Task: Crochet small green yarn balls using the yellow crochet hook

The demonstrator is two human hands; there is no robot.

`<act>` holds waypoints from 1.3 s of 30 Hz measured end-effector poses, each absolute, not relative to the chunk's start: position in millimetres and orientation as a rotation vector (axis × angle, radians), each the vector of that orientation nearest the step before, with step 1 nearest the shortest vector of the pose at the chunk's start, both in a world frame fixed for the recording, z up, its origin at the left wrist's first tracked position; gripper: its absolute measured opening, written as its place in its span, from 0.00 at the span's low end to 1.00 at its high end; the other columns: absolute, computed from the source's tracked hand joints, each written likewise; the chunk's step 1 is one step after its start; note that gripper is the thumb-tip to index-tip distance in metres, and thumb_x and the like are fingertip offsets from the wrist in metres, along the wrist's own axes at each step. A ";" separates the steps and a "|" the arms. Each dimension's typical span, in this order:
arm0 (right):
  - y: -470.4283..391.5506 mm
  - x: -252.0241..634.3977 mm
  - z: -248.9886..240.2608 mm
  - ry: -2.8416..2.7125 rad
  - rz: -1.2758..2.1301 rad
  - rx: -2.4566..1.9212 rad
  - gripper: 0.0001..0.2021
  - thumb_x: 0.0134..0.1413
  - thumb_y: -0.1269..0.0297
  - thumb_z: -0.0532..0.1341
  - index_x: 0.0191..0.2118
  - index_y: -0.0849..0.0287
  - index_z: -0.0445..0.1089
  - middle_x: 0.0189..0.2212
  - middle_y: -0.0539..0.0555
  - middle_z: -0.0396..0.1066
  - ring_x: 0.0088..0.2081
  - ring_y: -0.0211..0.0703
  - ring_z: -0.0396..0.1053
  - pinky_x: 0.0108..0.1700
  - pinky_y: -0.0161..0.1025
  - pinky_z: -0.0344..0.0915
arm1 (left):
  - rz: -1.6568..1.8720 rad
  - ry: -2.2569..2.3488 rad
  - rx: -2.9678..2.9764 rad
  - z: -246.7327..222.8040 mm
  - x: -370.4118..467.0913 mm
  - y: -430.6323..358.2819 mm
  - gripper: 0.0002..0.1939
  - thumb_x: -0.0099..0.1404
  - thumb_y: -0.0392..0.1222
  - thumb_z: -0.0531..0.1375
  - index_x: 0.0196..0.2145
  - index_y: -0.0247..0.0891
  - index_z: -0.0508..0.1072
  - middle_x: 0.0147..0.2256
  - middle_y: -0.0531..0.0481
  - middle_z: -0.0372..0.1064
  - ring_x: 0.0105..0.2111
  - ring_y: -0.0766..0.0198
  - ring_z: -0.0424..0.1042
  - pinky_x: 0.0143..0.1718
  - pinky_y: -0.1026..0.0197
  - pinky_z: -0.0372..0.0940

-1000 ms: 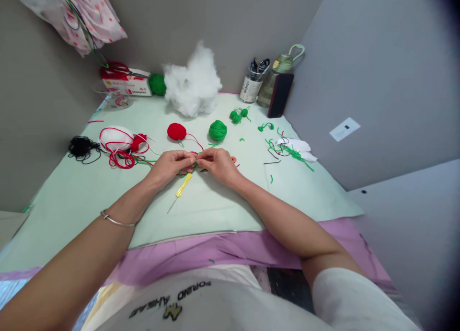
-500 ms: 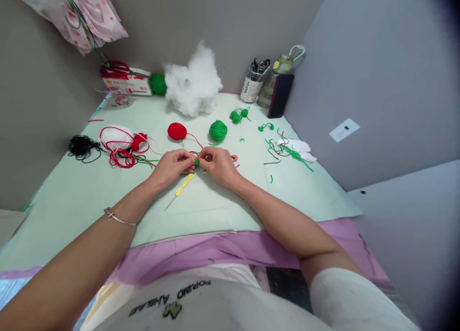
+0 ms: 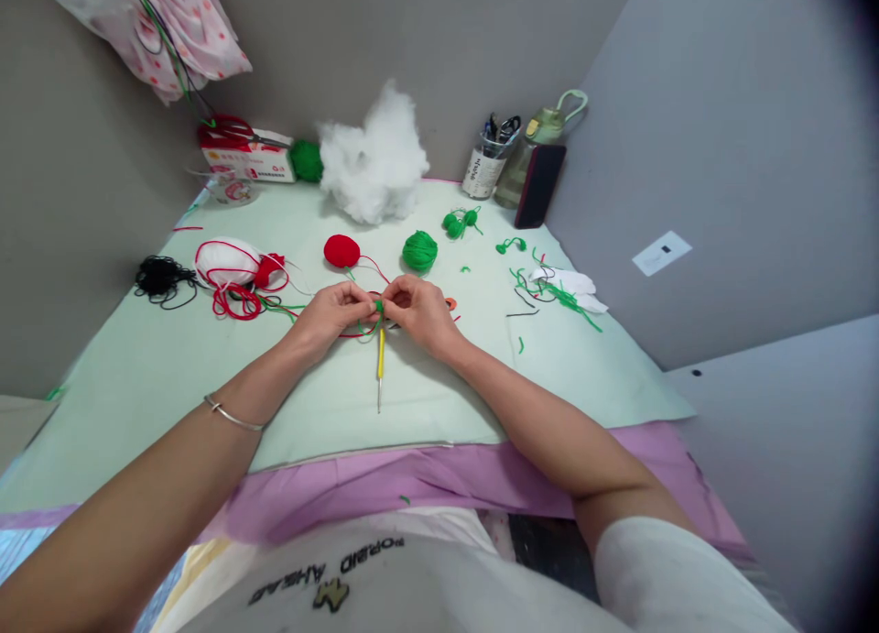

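My left hand (image 3: 339, 311) and my right hand (image 3: 417, 311) meet over the middle of the table, fingertips pinched on a small green yarn piece (image 3: 379, 307) between them. Just below the fingertips is a yellow-handled crochet hook (image 3: 381, 354), its metal tip pointing toward me. Its upper end is partly hidden at the hands. Red yarn runs from a red ball (image 3: 341, 251) down to the hands. A green yarn ball (image 3: 419, 251) sits beyond my right hand. An orange ring (image 3: 450, 303) shows beside my right fingers.
White stuffing (image 3: 374, 161) is piled at the back. White, red and black yarn (image 3: 226, 265) lies at left. Green scraps (image 3: 567, 296) lie at right. A pen cup (image 3: 482, 170), bottle (image 3: 512, 175) and phone (image 3: 540, 187) stand at back right; scissors (image 3: 226, 131) rest on a box (image 3: 267, 161).
The crochet hook has swung from a slant toward the lower left to nearly straight toward me. Both hands remain together on the green piece. The view has shifted slightly.
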State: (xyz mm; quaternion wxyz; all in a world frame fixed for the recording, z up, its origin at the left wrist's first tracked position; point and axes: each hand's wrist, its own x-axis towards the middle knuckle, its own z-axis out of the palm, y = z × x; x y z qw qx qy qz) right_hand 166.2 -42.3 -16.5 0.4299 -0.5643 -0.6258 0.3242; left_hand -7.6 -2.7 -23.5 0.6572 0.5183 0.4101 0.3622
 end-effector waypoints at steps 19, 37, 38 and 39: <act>-46.7 165.5 -15.3 -1.693 0.645 -1.277 0.05 0.59 0.72 0.61 0.31 0.57 0.70 0.34 0.49 0.67 0.34 0.37 0.70 0.41 0.38 0.69 | 0.838 0.808 0.975 -21.2 -5.4 -4.0 0.16 0.47 0.39 0.78 0.28 0.34 0.76 0.28 0.51 0.75 0.30 0.66 0.74 0.38 0.62 0.70; -46.1 166.3 -17.1 -1.709 0.624 -1.223 0.05 0.60 0.71 0.61 0.32 0.56 0.70 0.34 0.49 0.67 0.34 0.37 0.70 0.41 0.38 0.70 | 0.852 0.782 0.936 -19.0 -4.8 -6.5 0.16 0.46 0.38 0.78 0.28 0.34 0.76 0.27 0.52 0.75 0.28 0.67 0.73 0.34 0.65 0.67; -46.3 166.2 -16.7 -1.703 0.631 -1.222 0.05 0.59 0.71 0.61 0.32 0.56 0.70 0.34 0.49 0.67 0.34 0.37 0.70 0.41 0.38 0.70 | 0.855 0.787 0.935 -18.8 -4.6 -6.5 0.15 0.45 0.37 0.78 0.27 0.34 0.76 0.27 0.52 0.75 0.28 0.67 0.73 0.34 0.65 0.67; -46.4 165.9 -16.3 -1.701 0.635 -1.228 0.05 0.59 0.71 0.61 0.32 0.56 0.70 0.34 0.49 0.67 0.34 0.37 0.70 0.41 0.38 0.70 | 0.858 0.791 0.935 -18.6 -4.4 -6.4 0.15 0.45 0.36 0.77 0.27 0.34 0.76 0.26 0.52 0.75 0.28 0.67 0.73 0.33 0.65 0.67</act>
